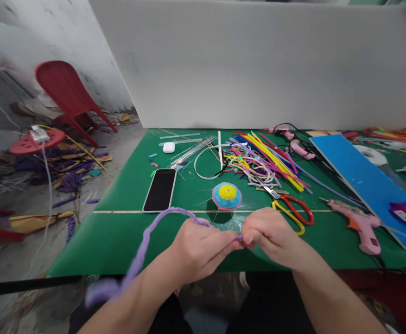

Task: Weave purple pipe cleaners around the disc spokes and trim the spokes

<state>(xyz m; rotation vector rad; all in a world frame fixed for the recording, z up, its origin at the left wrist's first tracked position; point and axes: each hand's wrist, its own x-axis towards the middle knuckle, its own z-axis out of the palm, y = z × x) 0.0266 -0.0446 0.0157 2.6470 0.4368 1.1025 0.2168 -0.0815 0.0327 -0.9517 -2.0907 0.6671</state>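
Note:
A purple fuzzy stem [146, 235] arches over my left forearm, its far end blurred at the lower left. My left hand [206, 246] is closed on it, fingers pinched. Against those fingertips my right hand [267, 234] is closed too, with a short bit of purple showing between the two hands. Just beyond them a small octagonal piece [227, 195], yellow in the centre with blue and pink rings, stands on the green table [119, 250]. Thin wires stick out from its edge.
A phone [160, 190] and white case [168, 147] lie left. Scissors [298, 208], coloured stems [275, 160] and a pink glue gun [359, 222] lie right, near a blue board [359, 181]. A white panel [258, 65] rises behind the table.

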